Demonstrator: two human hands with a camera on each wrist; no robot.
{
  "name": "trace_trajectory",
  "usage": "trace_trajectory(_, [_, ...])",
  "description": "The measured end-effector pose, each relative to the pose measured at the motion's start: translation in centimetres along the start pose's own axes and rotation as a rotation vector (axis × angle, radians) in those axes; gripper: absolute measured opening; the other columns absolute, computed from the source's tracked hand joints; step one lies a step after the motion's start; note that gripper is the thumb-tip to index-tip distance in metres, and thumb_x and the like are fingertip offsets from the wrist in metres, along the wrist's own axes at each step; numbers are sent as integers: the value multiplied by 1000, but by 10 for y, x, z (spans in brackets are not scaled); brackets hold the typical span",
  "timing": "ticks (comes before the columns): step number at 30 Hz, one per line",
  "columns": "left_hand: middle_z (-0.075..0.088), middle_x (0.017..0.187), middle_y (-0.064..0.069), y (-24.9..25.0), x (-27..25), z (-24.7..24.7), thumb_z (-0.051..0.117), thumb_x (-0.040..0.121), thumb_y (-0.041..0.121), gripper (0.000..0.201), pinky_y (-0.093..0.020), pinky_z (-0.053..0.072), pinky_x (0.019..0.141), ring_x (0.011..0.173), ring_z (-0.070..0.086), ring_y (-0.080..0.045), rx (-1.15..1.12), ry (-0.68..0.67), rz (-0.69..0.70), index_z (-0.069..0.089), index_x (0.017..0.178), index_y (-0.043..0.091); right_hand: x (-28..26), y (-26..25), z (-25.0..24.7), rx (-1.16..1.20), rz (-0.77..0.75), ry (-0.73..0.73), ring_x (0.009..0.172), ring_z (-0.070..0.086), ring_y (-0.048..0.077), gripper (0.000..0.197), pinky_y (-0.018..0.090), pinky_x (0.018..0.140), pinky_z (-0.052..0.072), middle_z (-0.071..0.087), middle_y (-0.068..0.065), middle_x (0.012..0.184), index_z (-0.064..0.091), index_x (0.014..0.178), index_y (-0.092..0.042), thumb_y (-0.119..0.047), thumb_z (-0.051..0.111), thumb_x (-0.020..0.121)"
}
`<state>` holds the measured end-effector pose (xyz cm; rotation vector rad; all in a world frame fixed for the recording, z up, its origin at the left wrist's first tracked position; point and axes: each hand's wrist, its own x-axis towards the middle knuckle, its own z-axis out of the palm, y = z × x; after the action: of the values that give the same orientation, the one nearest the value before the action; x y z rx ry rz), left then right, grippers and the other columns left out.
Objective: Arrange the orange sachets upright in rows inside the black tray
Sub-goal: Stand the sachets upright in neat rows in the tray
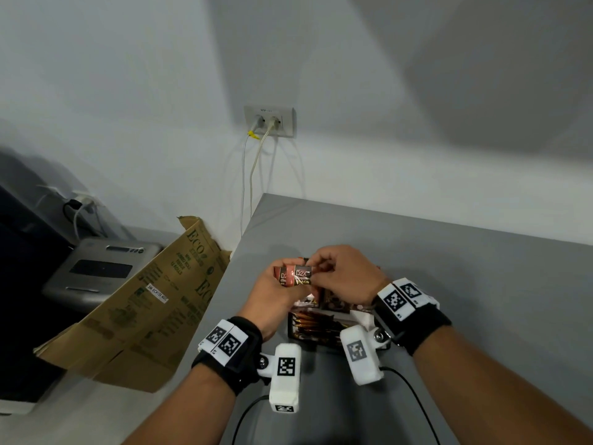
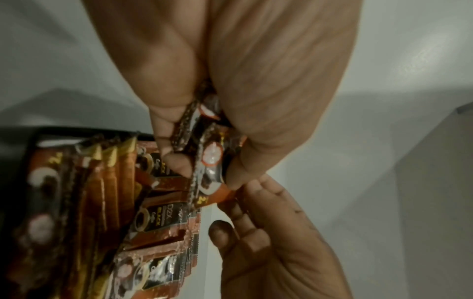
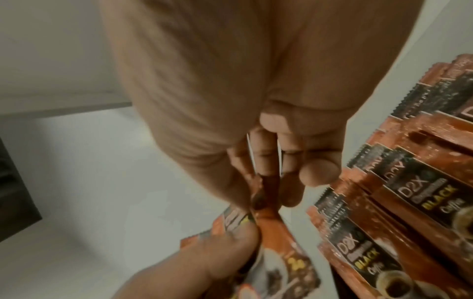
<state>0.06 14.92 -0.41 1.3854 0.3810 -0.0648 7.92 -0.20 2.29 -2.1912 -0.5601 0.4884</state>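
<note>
Both hands are raised just above the black tray, which holds a row of upright orange sachets. My left hand grips a small bundle of orange sachets, seen close in the left wrist view. My right hand pinches the top edge of one sachet in that bundle between thumb and fingers. In the right wrist view more sachets lie stacked at the right. The tray's far part is hidden behind the hands.
The tray sits on a grey table near its left edge. A flattened cardboard box leans beside that edge, next to a grey printer. Cables hang from a wall socket. Wrist-camera cables trail across the near table.
</note>
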Motion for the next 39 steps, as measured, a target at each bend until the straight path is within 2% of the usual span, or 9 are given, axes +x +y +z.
trace_trajectory(5, [64, 83, -11, -2, 8, -2, 64, 90, -2, 25, -28, 53, 58, 70, 61, -17, -37, 105, -65, 60, 107, 16, -4, 25, -30, -94, 97, 230, 80, 65, 6, 19, 18, 68, 47, 70, -12, 83, 66, 81, -27, -11, 74, 80])
trace_trajectory(9, [62, 86, -12, -7, 7, -9, 60, 91, -5, 27, -29, 57, 58, 70, 59, -17, -81, 137, -131, 59, 111, 13, -11, 58, -20, -248, 234, 139, 82, 66, 15, 25, 26, 70, 53, 68, -6, 87, 58, 81, -30, -9, 71, 82])
trace_trajectory(14, [65, 92, -13, -13, 4, -11, 60, 91, -3, 26, -33, 57, 63, 74, 61, -18, -67, 133, -160, 60, 109, 16, -10, 66, -3, -320, 218, 65, 82, 65, 15, 18, 21, 64, 50, 68, -2, 94, 62, 93, -21, -5, 64, 87])
trace_trajectory(16, [66, 92, -11, -15, 3, -14, 61, 91, -2, 25, -34, 56, 64, 75, 62, -18, -60, 135, -170, 61, 106, 18, -7, 64, 0, -358, 213, 69, 86, 63, 17, 16, 25, 71, 51, 67, 0, 97, 64, 95, -18, -4, 64, 87])
trace_trajectory(18, [67, 91, -12, -17, 2, -17, 61, 91, -2, 24, -35, 57, 66, 77, 63, -20, -49, 140, -172, 61, 106, 17, -5, 61, 1, -382, 220, 71, 85, 63, 18, 15, 29, 75, 53, 67, 0, 95, 62, 93, -17, -4, 63, 86])
trace_trajectory(22, [69, 98, -16, -19, 0, -22, 61, 91, 1, 27, -38, 59, 72, 89, 66, -28, -25, 135, -182, 61, 113, 15, -4, 57, 3, -412, 208, 67, 78, 59, 15, 14, 24, 67, 45, 62, -1, 89, 57, 89, -17, -3, 60, 88])
trace_trajectory(27, [69, 102, -16, -22, -2, -27, 61, 91, 2, 30, -36, 57, 71, 91, 65, -30, -31, 128, -195, 59, 118, 15, -5, 52, 3, -424, 188, 77, 76, 55, 15, 34, 25, 68, 42, 57, -2, 86, 40, 73, -28, -4, 58, 91])
trace_trajectory(31, [67, 98, -14, -23, -3, -27, 61, 91, 2, 29, -38, 58, 75, 89, 64, -28, -23, 121, -192, 59, 118, 14, -6, 49, 3, -436, 184, 94, 78, 53, 16, 18, 24, 68, 39, 57, -1, 87, 49, 82, -18, -5, 57, 91])
trace_trajectory(39, [70, 82, -8, -18, -3, -20, 47, 89, -10, 31, -41, 55, 72, 74, 65, -24, -72, 89, -160, 60, 110, 8, -5, 52, 4, -439, 155, 109, 89, 54, 18, 10, 26, 76, 44, 60, 2, 102, 58, 97, -15, -10, 63, 90])
